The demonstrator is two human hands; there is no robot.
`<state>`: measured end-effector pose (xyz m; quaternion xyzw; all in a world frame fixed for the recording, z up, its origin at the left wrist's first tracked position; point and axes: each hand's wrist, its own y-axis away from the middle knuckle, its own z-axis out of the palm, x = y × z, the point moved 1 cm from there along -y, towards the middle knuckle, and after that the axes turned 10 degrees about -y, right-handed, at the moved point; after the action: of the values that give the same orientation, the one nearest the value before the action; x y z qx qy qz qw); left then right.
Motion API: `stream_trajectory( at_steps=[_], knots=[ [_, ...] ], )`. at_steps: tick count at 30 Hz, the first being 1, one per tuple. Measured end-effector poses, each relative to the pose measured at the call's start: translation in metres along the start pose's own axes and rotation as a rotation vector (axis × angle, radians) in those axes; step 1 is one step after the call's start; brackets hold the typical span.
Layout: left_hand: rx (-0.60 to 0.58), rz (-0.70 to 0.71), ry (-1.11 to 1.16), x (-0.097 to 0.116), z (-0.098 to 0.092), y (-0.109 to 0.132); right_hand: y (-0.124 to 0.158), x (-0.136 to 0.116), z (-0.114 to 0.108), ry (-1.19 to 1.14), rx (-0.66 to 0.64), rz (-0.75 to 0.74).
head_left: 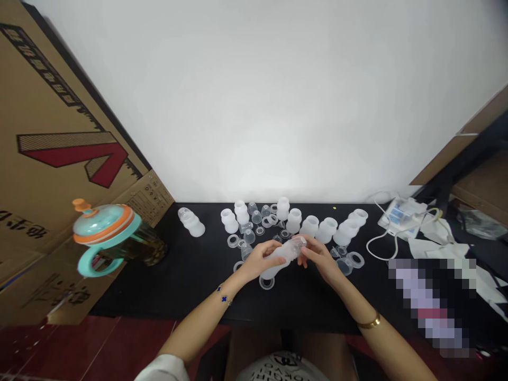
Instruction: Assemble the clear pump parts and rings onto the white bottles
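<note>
A translucent white baby bottle (275,264) lies tilted between my two hands above the front of the table. My left hand (262,257) wraps round its body, the thumb along the top. At its clear capped end, my right hand (319,256) grips with thumb and fingers. Beneath the bottle a clear ring (267,283) rests on the black table. Just beyond my hands are several white bottle bodies, such as one bottle body (310,226), among loose clear caps (249,236) and rings (233,241). Apart at the left lies a capped bottle (192,224).
A large teal and orange lidded jug (105,222) stands at the left by a cardboard box (59,159). At the right lie a power strip (400,214) with a white cable (371,248) and crumpled white wrapping (432,251). A white wall (270,106) rises behind the black table (178,286).
</note>
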<state>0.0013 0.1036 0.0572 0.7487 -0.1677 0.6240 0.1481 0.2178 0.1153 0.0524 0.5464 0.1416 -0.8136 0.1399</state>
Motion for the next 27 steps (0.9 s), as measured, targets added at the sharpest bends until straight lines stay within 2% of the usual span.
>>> stream_trajectory(
  at_steps=[27],
  knots=[
    [0.028, 0.005, -0.049, -0.0005, -0.0001, 0.0006, 0.0006, -0.0042, 0.0046, 0.011, -0.009, 0.018]
  ],
)
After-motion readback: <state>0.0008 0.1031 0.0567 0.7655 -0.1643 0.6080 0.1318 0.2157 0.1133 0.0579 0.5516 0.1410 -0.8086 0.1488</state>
